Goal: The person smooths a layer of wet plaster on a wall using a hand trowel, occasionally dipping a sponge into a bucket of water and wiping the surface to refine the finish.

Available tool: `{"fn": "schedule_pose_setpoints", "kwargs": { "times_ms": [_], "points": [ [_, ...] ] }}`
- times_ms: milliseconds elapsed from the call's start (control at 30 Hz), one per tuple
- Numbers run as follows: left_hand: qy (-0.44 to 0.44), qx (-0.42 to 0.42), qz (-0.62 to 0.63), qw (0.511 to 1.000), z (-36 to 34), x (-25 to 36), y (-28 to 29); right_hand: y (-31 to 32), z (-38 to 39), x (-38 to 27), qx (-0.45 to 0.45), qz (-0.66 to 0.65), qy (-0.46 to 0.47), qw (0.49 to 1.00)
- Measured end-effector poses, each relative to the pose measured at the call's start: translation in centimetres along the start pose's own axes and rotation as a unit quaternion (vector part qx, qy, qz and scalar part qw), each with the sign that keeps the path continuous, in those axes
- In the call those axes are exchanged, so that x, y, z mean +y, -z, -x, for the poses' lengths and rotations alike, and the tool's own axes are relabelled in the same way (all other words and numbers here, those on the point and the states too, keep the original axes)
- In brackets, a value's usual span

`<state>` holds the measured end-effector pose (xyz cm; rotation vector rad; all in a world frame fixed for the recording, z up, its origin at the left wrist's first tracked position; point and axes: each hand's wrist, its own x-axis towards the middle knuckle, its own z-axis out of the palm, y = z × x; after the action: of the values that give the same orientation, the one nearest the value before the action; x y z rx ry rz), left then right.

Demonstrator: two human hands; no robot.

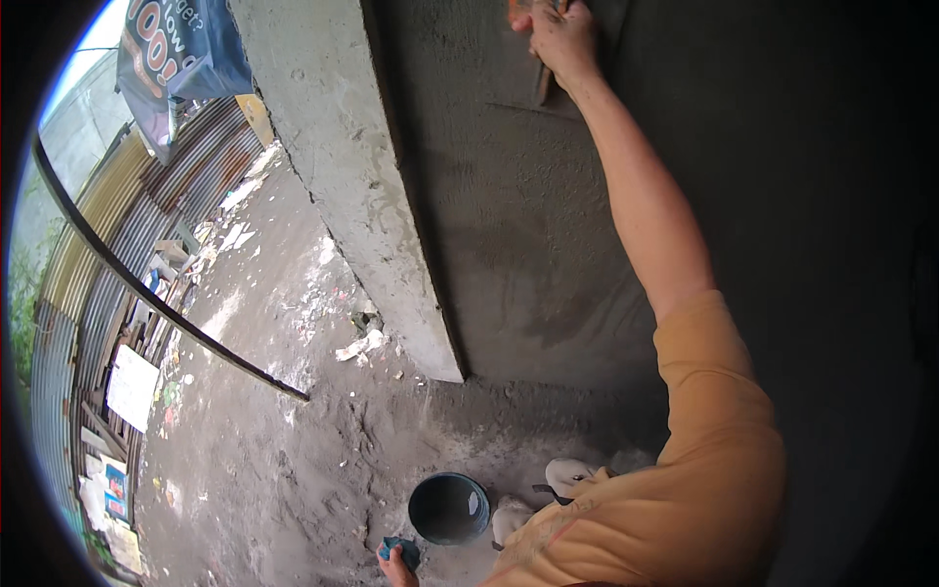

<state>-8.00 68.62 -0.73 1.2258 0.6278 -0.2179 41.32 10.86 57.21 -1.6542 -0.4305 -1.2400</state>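
At the top of the view my right hand point(562, 41) is closed around the handle of a plastering trowel point(544, 83). Its flat blade lies against the dark grey plastered wall point(528, 215), and my arm is stretched far up. Low in the view, my left hand point(395, 567) grips a crumpled blue-green piece, a cloth or sponge point(402, 550); I cannot tell which. A round dark bucket point(449, 509) stands on the ground just right of that hand, with greyish contents and a small pale patch inside.
A pale concrete column point(342, 147) juts out left of the wall. From the left, a thin dark bar point(166, 308) slants over the dirt ground point(264, 470). Corrugated metal sheets point(122, 225), scrap boards and litter line the far left, below a hanging printed banner point(181, 68).
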Motion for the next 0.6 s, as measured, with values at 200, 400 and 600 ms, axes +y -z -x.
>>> {"fn": "schedule_pose_setpoints", "kwargs": {
  "times_ms": [200,400,600],
  "points": [
    [-0.071,0.063,0.083,0.992,-7.3,4.5,-9.9,-16.2,10.2,4.4,0.023,0.120,0.004,0.993],
    [-0.153,-0.094,0.170,0.969,-7.2,14.6,-24.3,8.7,22.2,7.4,-0.123,0.255,-0.158,0.946],
    [-0.511,-0.141,0.238,0.813,-4.3,40.5,-31.7,25.8,16.4,2.7,0.078,0.224,-0.182,0.954]
  ]
}}
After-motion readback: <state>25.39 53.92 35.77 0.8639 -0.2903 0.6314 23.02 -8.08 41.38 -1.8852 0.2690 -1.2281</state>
